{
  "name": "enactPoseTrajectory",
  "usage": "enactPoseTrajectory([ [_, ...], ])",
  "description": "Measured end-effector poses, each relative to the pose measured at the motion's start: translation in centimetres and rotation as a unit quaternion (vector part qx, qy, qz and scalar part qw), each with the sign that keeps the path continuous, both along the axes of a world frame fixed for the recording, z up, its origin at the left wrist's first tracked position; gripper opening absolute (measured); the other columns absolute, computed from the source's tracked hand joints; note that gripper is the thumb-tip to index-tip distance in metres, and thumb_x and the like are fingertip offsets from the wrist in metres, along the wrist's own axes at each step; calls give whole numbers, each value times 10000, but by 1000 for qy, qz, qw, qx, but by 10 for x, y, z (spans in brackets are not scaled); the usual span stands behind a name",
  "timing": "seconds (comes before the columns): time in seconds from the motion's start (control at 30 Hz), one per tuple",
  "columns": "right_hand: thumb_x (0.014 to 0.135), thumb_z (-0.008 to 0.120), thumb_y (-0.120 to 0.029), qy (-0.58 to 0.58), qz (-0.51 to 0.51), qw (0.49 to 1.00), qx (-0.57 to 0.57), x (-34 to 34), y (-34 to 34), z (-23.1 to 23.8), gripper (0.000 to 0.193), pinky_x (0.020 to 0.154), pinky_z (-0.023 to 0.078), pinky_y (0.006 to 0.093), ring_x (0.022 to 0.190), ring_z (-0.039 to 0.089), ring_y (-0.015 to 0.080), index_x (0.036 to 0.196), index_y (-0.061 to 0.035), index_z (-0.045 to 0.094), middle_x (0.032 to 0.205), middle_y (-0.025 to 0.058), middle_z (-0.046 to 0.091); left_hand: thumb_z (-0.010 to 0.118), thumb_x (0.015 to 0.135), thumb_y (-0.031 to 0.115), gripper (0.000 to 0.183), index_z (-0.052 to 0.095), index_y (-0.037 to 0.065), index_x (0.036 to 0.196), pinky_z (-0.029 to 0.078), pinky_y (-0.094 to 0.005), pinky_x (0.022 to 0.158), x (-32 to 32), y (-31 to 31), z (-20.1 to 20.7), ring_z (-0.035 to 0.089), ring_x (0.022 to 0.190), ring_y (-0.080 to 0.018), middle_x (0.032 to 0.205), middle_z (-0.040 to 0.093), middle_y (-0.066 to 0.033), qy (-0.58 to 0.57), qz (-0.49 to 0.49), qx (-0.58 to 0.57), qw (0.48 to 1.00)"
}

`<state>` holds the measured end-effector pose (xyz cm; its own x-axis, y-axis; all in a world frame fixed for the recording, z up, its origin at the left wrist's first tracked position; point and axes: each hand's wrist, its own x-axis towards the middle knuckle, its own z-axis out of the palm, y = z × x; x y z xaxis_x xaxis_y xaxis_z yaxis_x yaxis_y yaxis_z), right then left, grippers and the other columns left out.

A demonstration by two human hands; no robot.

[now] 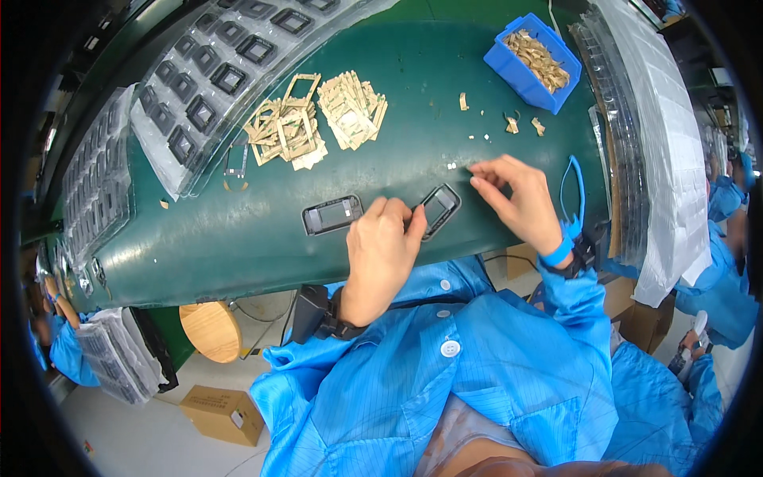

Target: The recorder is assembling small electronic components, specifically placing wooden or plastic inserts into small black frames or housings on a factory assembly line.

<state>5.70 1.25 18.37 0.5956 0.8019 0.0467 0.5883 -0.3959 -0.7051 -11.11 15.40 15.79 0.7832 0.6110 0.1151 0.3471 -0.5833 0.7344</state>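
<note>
My left hand is closed, with thumb and fingers at the left edge of a small black rectangular housing with a grey window, tilted on the green table. A second black housing lies just left of that hand, its window also grey. My right hand hovers right of the held housing. Its thumb and index finger are bent with a gap between them, and I see nothing held there. Tiny white pieces lie close to those fingertips.
Two piles of tan paper frames lie beyond the housings. At the far right is a blue bin of tan scraps. Clear trays of black frames stand at the left; stacked trays line the right edge. A blue cord lies by my right wrist.
</note>
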Motion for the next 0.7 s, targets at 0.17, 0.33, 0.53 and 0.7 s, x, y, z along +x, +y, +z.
enactPoseTrajectory([
  [0.17, 799, 808, -271, -51, 54, 997, 3, -32, -13, -5, 436, 825, 461, 391, 962, 598, 317, 1116, 2, 685, 1035, 138, 655, 771, 856, 144, 266, 670, -41, 692, 457, -378, 476, -5, -18, -11, 607, 492, -286, 612, 609, -155, -35, -18, -100, 994],
  [0.33, 728, 836, -341, -146, 31, 988, -28, -49, -16, -3, 615, 830, 414, 401, 1021, 571, 292, 1226, -40, 638, 1148, 96, 612, 763, 825, 108, 334, 684, 73, 1147, 504, -407, 807, 4, 1, 4, 632, 992, -314, 1149, 654, -121, -81, -132, 79, 985],
  [0.53, 784, 781, -306, -147, 104, 983, 32, -36, -13, -24, 516, 910, 404, 415, 1099, 569, 259, 1226, -81, 635, 1164, 65, 607, 708, 854, 59, 425, 661, 69, 1276, 434, -484, 1034, 1, 13, -6, 535, 1233, -391, 1322, 586, -171, -40, -231, 120, 965],
  [0.7, 839, 734, -227, -129, 139, 981, 39, -34, -21, -27, 511, 882, 432, 379, 1052, 567, 260, 1296, -42, 597, 1161, 94, 574, 728, 870, 150, 380, 657, 34, 1225, 466, -521, 969, -8, 3, -32, 531, 1122, -426, 1230, 563, -206, -71, -191, 163, 965],
])
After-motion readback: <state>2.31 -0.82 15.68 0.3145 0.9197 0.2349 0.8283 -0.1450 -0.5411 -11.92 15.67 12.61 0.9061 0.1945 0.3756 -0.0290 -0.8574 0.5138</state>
